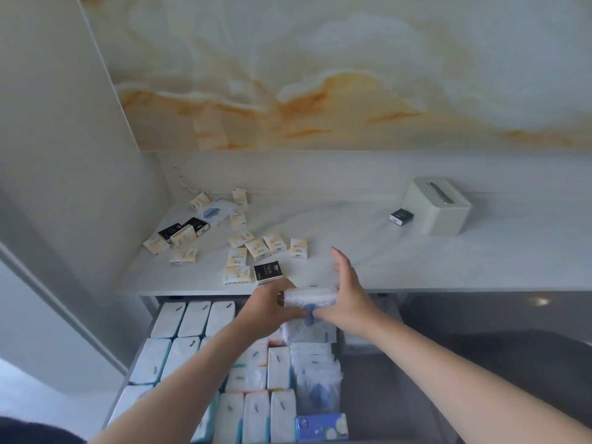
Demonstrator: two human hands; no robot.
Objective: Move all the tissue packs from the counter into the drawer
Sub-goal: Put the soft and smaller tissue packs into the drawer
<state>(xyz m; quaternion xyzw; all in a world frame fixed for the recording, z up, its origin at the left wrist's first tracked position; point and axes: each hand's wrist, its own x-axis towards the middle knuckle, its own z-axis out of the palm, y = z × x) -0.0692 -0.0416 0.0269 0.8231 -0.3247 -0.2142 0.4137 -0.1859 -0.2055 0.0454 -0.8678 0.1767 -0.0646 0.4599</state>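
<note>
Both hands hold one white and blue tissue pack (310,298) over the open drawer (368,389), just below the counter's front edge. My left hand (267,304) grips its left end. My right hand (347,294) clasps its right end with fingers raised. The drawer is filled with rows of white tissue packs (256,376) standing on edge, and a purple pack (322,427) lies at the front. On the pale counter (416,261), several small cream pocket packs (270,243) and black pocket packs (267,272) are scattered at the left.
A pale green tissue box (437,206) stands at the counter's back right, with a small black pack (401,216) beside it. A grey cabinet side (57,155) rises on the left. A marble-patterned wall panel (320,75) backs the counter.
</note>
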